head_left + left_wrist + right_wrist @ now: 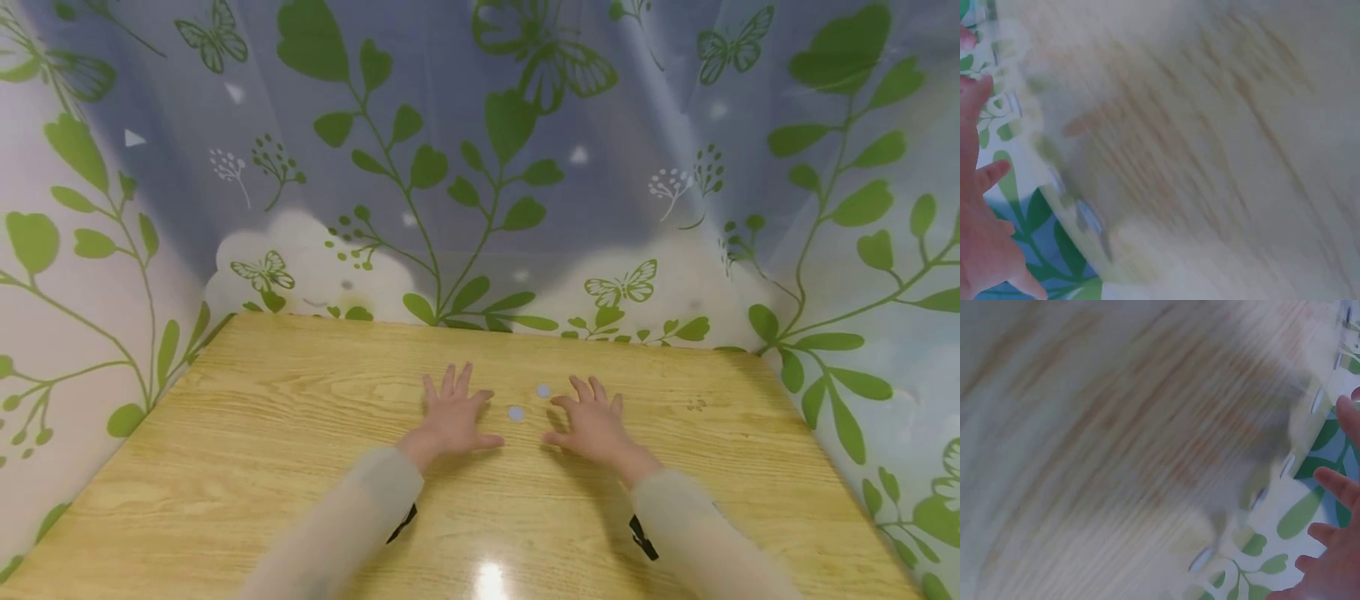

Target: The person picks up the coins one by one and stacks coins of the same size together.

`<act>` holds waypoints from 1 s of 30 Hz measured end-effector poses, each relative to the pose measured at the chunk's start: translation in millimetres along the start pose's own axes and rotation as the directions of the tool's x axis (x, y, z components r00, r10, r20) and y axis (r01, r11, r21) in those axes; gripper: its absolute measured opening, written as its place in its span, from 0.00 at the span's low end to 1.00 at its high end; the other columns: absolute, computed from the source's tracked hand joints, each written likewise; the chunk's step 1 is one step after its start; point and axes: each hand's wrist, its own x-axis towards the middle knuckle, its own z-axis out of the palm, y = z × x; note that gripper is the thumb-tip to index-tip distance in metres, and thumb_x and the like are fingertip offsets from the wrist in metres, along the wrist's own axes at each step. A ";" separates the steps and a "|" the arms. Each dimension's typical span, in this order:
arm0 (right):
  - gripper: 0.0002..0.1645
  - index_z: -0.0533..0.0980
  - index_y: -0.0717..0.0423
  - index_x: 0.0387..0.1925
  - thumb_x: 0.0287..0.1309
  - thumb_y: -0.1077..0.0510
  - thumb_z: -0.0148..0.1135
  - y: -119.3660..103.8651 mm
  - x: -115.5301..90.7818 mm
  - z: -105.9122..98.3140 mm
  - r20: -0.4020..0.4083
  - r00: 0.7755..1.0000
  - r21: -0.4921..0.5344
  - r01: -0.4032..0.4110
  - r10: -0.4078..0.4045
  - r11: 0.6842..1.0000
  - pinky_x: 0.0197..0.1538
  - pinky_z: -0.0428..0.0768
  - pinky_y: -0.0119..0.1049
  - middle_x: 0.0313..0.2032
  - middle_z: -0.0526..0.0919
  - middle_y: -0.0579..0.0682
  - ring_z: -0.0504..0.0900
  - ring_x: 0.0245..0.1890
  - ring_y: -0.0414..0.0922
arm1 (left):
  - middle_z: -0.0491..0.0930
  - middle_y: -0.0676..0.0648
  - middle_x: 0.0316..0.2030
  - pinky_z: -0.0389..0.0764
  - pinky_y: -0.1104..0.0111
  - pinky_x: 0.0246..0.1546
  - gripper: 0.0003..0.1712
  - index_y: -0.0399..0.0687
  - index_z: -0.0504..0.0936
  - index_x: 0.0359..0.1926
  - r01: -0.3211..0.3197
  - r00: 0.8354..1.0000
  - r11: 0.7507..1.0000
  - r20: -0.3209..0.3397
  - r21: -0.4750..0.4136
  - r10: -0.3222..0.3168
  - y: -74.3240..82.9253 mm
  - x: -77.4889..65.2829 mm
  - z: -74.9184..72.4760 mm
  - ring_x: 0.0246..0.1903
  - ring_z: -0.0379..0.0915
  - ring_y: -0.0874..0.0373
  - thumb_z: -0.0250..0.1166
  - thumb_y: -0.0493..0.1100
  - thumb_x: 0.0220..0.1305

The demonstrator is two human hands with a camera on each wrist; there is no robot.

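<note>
Two small pale round discs lie on the wooden table, one (516, 413) a little nearer and the other (543, 391) farther back and to the right. My left hand (454, 417) is just left of the discs, its fingers spread and holding nothing. On their right side is my right hand (592, 423), also with spread fingers and nothing in it; its index fingertip is close to the farther disc. The left wrist view shows part of the left hand (985, 231) at its left edge. In the right wrist view, the right hand (1332, 562) appears at the right edge.
The wood-grain table (262, 433) ends at a hanging cloth (465, 233) printed with leaves and butterflies, which also rises on both sides. A small cluster of brownish marks (696, 406) shows on the tabletop at right. Light sleeves (337, 525) cover both forearms.
</note>
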 end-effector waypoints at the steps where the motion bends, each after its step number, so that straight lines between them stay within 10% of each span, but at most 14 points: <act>1: 0.36 0.74 0.54 0.55 0.48 0.40 0.67 -1.3 2.8 1.6 -0.005 1.000 0.001 -0.006 0.006 1.000 0.56 0.46 0.78 0.68 0.57 0.66 0.48 0.67 0.70 | 0.42 0.38 0.73 0.34 0.32 0.62 0.42 0.58 0.68 0.64 0.004 1.000 1.000 -0.005 -0.005 -0.004 1.1 2.3 1.6 0.72 0.31 0.36 0.62 0.69 0.51; 30: 0.14 0.83 0.48 0.38 0.50 0.48 0.68 -23.8 33.3 25.2 -0.048 0.999 0.034 -0.023 0.025 0.999 0.58 0.48 0.76 0.64 0.64 0.64 0.52 0.67 0.68 | 0.54 0.40 0.70 0.37 0.32 0.63 0.17 0.60 0.81 0.47 0.057 0.997 0.995 -0.047 -0.083 -0.061 18.4 36.9 20.5 0.71 0.41 0.37 0.64 0.57 0.57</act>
